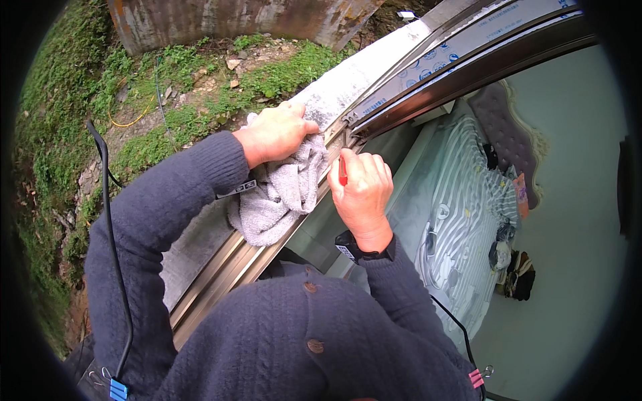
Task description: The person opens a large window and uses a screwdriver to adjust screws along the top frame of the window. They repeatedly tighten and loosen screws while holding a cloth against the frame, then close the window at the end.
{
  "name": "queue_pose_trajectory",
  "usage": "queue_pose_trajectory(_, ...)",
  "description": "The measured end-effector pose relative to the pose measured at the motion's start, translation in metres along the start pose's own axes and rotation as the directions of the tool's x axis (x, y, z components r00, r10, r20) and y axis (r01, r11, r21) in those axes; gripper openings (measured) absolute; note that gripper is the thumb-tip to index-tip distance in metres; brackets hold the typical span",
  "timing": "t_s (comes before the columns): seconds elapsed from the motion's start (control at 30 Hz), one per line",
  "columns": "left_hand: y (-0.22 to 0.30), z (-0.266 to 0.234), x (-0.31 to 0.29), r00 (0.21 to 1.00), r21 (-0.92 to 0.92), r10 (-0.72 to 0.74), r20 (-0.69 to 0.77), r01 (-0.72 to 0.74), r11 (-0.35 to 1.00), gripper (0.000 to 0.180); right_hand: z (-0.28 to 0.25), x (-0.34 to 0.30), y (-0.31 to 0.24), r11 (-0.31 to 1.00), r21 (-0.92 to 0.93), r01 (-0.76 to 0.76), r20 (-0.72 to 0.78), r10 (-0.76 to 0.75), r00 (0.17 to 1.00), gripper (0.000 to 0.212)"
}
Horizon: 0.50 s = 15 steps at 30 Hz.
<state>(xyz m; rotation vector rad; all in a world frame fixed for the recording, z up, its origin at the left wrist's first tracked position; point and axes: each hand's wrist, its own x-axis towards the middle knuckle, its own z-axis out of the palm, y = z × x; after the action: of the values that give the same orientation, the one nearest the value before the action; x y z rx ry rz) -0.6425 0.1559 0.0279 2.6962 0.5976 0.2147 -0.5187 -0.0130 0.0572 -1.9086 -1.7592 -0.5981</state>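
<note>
My left hand (pixel 275 134) lies over a bunched grey cloth (pixel 284 190), its fingers curled down at the outer edge of the window frame. The cloth is draped across the metal window track (pixel 224 267), folds hanging toward me. Close beside it, on the room side of the track, my right hand (pixel 363 190) is closed round a small tool with a red handle (pixel 343 171). Only a bit of the handle shows, near the thumb; its working end is hidden, so its kind is unclear. Both hands are near the corner of the sliding window sash (pixel 401 113).
Outside on the left, a pale concrete ledge (pixel 190 257) borders the track, with a weedy slope (pixel 267 80) and a stained wall (pixel 234 27) beyond. Inside on the right stands a bed with striped bedding (pixel 455 220) and a tufted headboard (pixel 505 127). Black cables (pixel 110 220) run along my arms.
</note>
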Motion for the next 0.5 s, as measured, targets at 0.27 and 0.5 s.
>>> queue_pose_trajectory(0.27, 0.002, -0.003, -0.002, 1.0, 0.006, 0.018, -0.009, -0.018, 1.0, 0.034, 0.013, 0.005, -0.001, 0.995, -0.094, 0.025, 0.023, -0.023, 0.999, 0.016)
queue_pose_trajectory(0.5, -0.001, 0.0, 0.0, 1.0, -0.033, 0.028, 0.002, -0.028, 0.999, 0.034, -0.001, 0.0, -0.004, 0.99, -0.133, 0.036, 0.074, -0.027, 0.997, 0.021)
